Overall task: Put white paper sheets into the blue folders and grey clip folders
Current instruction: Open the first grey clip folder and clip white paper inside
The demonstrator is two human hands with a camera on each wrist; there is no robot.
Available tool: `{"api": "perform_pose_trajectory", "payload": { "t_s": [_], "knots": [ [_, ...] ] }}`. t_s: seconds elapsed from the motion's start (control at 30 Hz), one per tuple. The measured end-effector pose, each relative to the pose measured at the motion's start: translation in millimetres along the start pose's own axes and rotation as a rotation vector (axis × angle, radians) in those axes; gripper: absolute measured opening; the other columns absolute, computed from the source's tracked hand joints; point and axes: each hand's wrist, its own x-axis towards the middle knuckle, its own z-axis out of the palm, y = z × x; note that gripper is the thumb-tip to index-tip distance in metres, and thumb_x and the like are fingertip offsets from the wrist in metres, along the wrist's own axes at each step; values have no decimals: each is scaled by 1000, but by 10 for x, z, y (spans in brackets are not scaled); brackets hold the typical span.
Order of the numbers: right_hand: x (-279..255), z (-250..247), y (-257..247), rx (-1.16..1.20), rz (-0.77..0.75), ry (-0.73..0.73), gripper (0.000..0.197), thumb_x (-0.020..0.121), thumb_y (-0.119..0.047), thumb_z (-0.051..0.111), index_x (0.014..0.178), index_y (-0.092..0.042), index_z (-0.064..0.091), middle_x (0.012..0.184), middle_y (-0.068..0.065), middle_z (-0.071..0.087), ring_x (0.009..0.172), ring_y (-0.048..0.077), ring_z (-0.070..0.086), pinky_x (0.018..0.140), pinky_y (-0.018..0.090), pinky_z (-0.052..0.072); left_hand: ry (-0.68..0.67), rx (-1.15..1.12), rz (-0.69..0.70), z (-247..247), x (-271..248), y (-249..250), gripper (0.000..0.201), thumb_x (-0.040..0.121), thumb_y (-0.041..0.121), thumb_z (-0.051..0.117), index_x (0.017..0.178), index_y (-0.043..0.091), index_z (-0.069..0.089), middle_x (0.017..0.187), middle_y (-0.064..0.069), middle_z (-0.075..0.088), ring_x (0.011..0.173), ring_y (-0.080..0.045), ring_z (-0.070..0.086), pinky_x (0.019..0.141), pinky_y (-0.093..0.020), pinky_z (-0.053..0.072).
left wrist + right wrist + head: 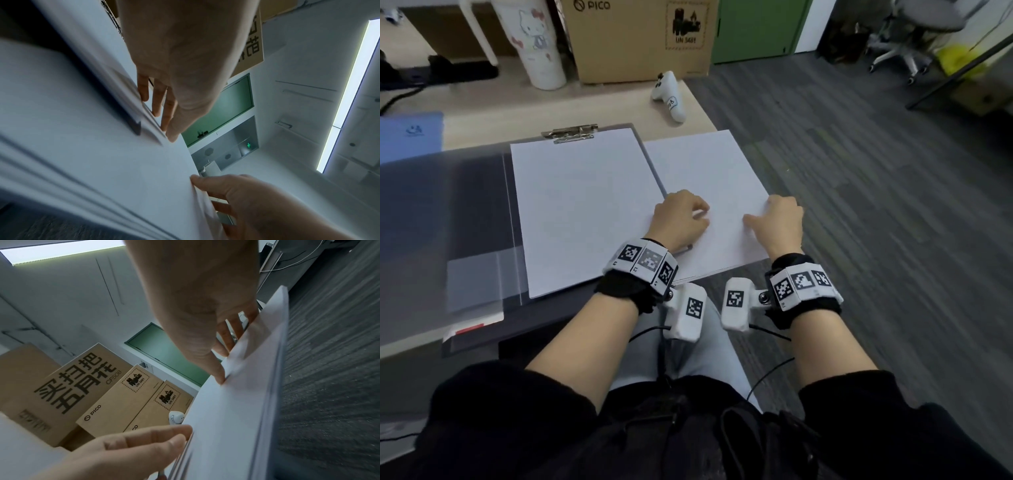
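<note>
A grey clip folder lies open on the desk, with one white sheet under its metal clip. Just to its right sits a stack of white paper, which juts past the desk's corner. My left hand rests on the stack's near left part, its fingers fairly straight on the paper. My right hand is at the stack's right edge. Its thumb and fingers pinch the lifted edge of the top sheet. A blue folder lies at the far left.
A PICO cardboard box, a white controller and a tall cartoon-printed tumbler stand along the back of the desk. Grey carpet lies to the right, with an office chair farther off.
</note>
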Motion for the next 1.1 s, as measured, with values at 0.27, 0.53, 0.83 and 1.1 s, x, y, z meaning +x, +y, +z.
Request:
{"api": "perform_pose_trajectory", "payload": {
  "t_s": [0.27, 0.53, 0.83, 1.1],
  "knots": [
    [54, 4, 32, 82, 17, -5, 53, 81, -25, 69, 124, 0, 49, 134, 18, 41, 127, 34, 37, 98, 38, 37, 58, -19, -8, 92, 62, -20, 37, 79, 19, 67, 115, 18, 66, 125, 0, 59, 124, -25, 42, 100, -30, 36],
    [52, -1, 15, 177, -80, 184, 39, 77, -4, 59, 115, -3, 60, 122, 13, 57, 115, 30, 51, 89, 31, 39, 91, -109, -29, 137, 110, -57, 37, 76, 20, 71, 113, 21, 67, 123, 3, 58, 126, -21, 39, 99, -25, 32],
    [9, -175, -244, 441, -248, -9, 3, 79, -15, 68, 79, -17, 66, 97, 3, 71, 87, 17, 70, 80, 34, 56, -110, -845, -119, -5, 143, 71, 27, 90, 21, 61, 111, 4, 66, 107, -7, 68, 96, -13, 65, 79, -13, 54],
    [-38, -174, -313, 480, -281, -89, 19, 70, -16, 78, 87, -16, 69, 106, 2, 69, 95, 18, 67, 86, 34, 55, -65, -896, -128, -23, 136, 74, 11, 89, 23, 62, 92, 17, 71, 74, 12, 71, 81, -7, 63, 83, -21, 52]
  ]
}}
